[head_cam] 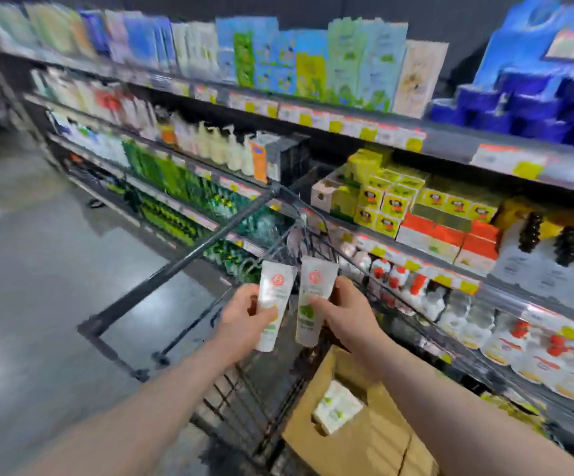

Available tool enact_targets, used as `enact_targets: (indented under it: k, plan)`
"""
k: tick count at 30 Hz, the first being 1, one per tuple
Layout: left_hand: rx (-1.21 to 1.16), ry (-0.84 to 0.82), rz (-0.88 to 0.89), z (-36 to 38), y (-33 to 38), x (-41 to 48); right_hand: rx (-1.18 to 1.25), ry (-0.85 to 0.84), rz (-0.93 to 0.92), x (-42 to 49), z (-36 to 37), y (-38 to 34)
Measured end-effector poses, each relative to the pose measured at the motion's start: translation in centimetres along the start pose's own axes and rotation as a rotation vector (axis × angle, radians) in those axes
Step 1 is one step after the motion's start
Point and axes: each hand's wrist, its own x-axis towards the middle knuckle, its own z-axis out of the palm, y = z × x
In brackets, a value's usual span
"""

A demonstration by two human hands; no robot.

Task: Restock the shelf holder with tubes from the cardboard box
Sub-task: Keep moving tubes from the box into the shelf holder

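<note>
My left hand [244,316] grips a white tube [273,304] with a red round mark and green print, held upright. My right hand [343,312] grips a second, matching tube [311,300] right beside the first. Both tubes hang above the black wire cart [244,403]. The open cardboard box [357,438] sits in the cart below my right forearm, with more white tubes [337,407] lying inside it. The view is blurred, and I cannot make out the shelf holder.
Long store shelves [398,135] run along the right, packed with bottles, yellow boxes [392,201] and white tubes with red caps [519,338]. The cart's dark frame bar [189,259] slants across the middle. Shiny grey floor [38,269] spreads to the left.
</note>
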Motion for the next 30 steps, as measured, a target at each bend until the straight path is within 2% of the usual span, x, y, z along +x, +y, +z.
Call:
enact_targets:
  k: [6, 9, 14, 18, 23, 30]
  plan:
    - [-0.14, 0.117, 0.118, -11.0, 1.3, -0.2, -0.027, -0.01, -0.18, 0.6, 7.3, -8.5]
    - [-0.181, 0.153, 0.157, -19.1, 0.2, -0.8, -0.02, -0.045, -0.237, 0.7, 14.1, -13.1]
    - [-0.124, 0.308, 0.208, -34.3, -2.6, -1.8, 0.012, -0.132, -0.321, 0.7, 27.3, -20.7]
    - [-0.152, 0.399, 0.234, -43.2, -3.9, -1.8, 0.045, -0.183, -0.335, 0.7, 34.8, -25.2]
    - [-0.276, 0.386, 0.236, -48.7, -4.5, 0.0, -0.011, -0.198, -0.333, 2.7, 39.9, -28.4]
    - [-0.289, 0.334, 0.232, -52.9, -5.2, 5.9, -0.031, -0.193, -0.345, 9.2, 43.7, -31.1]
